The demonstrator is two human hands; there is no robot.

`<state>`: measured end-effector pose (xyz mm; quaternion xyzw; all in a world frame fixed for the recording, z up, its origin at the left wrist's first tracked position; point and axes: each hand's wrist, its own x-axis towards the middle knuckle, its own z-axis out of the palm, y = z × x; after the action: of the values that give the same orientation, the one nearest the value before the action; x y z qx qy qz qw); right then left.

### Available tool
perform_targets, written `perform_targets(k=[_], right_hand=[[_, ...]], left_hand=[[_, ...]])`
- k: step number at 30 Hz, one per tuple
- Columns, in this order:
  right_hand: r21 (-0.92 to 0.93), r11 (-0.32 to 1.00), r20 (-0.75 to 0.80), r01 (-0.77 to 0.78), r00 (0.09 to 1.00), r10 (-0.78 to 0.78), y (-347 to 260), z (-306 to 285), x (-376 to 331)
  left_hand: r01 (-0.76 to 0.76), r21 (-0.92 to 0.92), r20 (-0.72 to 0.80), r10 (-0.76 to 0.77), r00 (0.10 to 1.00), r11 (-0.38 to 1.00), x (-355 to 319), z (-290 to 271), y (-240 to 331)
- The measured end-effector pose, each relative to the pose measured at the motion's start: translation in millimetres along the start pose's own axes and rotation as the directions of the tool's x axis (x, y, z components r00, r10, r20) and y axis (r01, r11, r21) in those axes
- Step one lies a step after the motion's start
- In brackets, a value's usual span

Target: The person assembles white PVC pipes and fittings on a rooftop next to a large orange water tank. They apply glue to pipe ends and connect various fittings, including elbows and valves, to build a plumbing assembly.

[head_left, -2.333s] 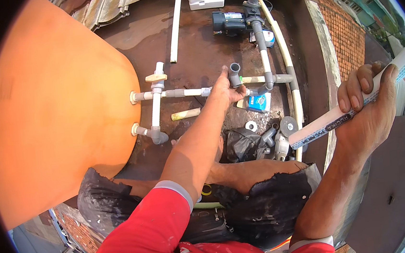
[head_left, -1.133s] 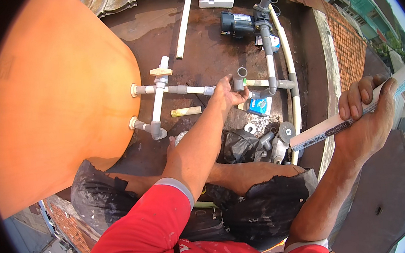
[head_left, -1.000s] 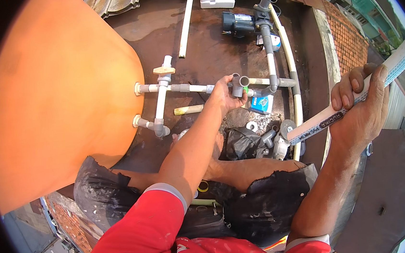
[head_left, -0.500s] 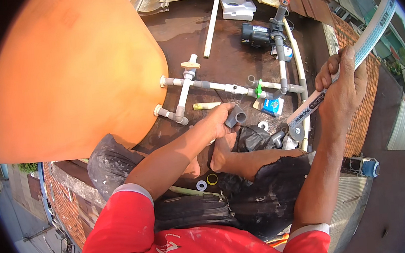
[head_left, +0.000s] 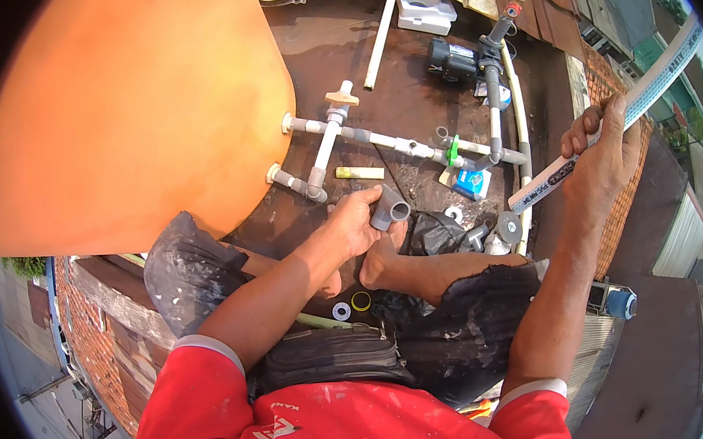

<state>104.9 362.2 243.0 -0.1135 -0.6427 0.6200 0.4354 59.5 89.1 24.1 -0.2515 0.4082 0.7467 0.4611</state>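
My left hand (head_left: pixel 353 223) is closed round a short grey PVC pipe fitting (head_left: pixel 386 210), its round open end turned toward me. Whether it is an elbow or a tee is hidden by the fingers. To the right, my right hand (head_left: pixel 604 147) grips a long white PVC pipe (head_left: pixel 663 73) with printing along it. The pipe slants up to the upper right. Its near end sits beside a grey lidded can (head_left: pixel 508 227), well apart from the fitting.
A large orange tank (head_left: pixel 133 113) stands at the left, joined to white and grey pipework (head_left: pixel 395 143) with a green-handled valve (head_left: pixel 453 151). A black pump (head_left: pixel 452 59) stands behind. A blue box (head_left: pixel 472 182), tape rolls (head_left: pixel 360 301) and a black plastic bag (head_left: pixel 435 234) lie near my feet.
My left hand has drawn back to the left with the fitting, and its open end has turned more toward me. My right hand and the pipe have shifted slightly down and right in the picture.
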Motion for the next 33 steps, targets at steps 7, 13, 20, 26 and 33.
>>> perform_targets(k=[7,13,20,26,33], right_hand=[[0.0,0.998,-0.045,-0.061,0.997,0.061,-3.4,9.2,-0.9],[0.012,0.998,0.013,-0.064,0.998,0.064,-0.2,13.0,-1.4],[-0.041,0.999,0.027,-0.027,0.999,0.028,2.2,17.8,-4.6],[-0.052,0.999,0.014,-0.011,1.0,0.012,2.6,14.7,-4.2],[-0.024,0.999,-0.002,-0.022,1.0,0.022,0.9,12.8,-2.4]], left_hand=[[0.004,-0.079,-0.001,-0.004,1.0,0.997,1.5,-0.5,-0.3],[0.022,-0.083,0.079,-0.015,0.997,0.996,6.4,-6.1,-2.2],[0.028,-0.122,0.101,-0.016,0.995,0.992,11.4,-5.6,-4.0],[0.033,-0.147,0.073,-0.023,0.997,0.989,5.4,2.2,-3.5],[0.041,-0.202,0.123,-0.016,0.992,0.979,12.3,-2.5,-5.8]])
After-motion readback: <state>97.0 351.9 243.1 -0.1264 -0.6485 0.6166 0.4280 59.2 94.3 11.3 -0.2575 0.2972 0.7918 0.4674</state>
